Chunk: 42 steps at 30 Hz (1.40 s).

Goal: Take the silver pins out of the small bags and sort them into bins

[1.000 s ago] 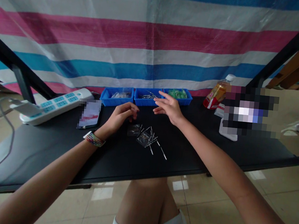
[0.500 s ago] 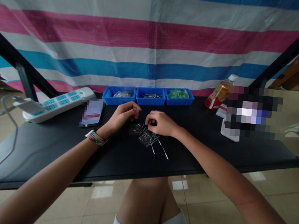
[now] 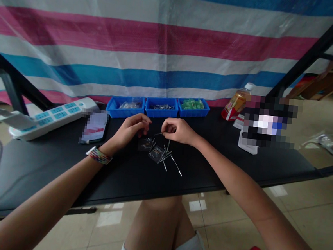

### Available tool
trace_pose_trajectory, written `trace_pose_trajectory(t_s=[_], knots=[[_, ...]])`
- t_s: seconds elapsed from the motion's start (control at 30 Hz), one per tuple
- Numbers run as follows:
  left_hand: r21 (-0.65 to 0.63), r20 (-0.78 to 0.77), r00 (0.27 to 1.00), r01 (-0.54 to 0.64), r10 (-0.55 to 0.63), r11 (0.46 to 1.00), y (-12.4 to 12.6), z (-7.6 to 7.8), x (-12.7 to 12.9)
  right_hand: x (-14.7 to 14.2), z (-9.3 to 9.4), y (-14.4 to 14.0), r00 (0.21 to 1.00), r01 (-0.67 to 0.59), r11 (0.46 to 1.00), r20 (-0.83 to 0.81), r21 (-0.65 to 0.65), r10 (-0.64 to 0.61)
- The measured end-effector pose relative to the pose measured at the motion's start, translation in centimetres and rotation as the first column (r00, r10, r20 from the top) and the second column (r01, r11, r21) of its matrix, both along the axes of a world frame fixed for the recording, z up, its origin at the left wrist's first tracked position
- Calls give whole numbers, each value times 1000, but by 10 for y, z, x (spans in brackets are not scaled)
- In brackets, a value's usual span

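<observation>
Several thin metal pins (image 3: 169, 158) and small clear plastic bags (image 3: 156, 154) lie scattered on the black table (image 3: 62, 170). My right hand (image 3: 177, 130) hovers just above the pile, fingers pinched on one metal pin (image 3: 158, 133) that points left. My left hand (image 3: 130, 128), with a colourful wristband, is curled beside it to the left; whether it holds anything is hidden by the fingers.
Three blue trays stand at the back: one with clear bags (image 3: 125, 107), one with metal pins (image 3: 161, 107), one with green parts (image 3: 194, 106). A white power strip (image 3: 49, 116) and a phone (image 3: 94, 127) lie left. A drink bottle (image 3: 236, 102) stands right.
My right hand came back from the blue trays to the pile, closed, and lifted one pin off the table. My left hand stayed almost still.
</observation>
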<state>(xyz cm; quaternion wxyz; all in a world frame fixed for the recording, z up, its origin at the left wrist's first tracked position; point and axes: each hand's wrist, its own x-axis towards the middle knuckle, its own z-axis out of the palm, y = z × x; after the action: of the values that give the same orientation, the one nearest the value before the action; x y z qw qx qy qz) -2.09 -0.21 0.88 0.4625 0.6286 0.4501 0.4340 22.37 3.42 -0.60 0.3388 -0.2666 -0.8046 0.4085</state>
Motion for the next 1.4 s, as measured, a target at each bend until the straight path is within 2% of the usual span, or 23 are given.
trace_pose_trajectory(t_s=[0.13, 0.27, 0.5, 0.6, 0.7, 0.8, 1.07, 1.4], knots=[[-8, -98, 993, 68, -68, 998, 0, 1, 0, -4, -2, 0, 986, 61, 996, -151, -69, -71], [-25, -156, 982, 107, -110, 994, 0, 0, 1, -8, -4, -2, 983, 70, 996, -165, -47, -77], [-3, -169, 981, 94, -93, 996, -2, 2, 2, -10, -8, -2, 981, 104, 995, -163, -10, -104], [32, -150, 986, 77, -71, 997, -2, 3, 3, -12, -8, -2, 972, 113, 987, -195, -116, -134], [68, -121, 991, 56, -48, 996, -2, 3, 4, -12, -8, -2, 962, 55, 957, -242, -283, -127], [92, -95, 995, 46, -37, 995, -2, 3, 4, -13, -8, -2, 949, 12, 933, -289, -361, -125], [4, -51, 997, 52, -52, 999, -2, 1, 1, -16, -6, -4, 919, -14, 942, -376, -334, -119], [47, -113, 992, 64, -58, 997, -2, -1, 2, -15, -6, -5, 914, 9, 950, -382, -313, -134]])
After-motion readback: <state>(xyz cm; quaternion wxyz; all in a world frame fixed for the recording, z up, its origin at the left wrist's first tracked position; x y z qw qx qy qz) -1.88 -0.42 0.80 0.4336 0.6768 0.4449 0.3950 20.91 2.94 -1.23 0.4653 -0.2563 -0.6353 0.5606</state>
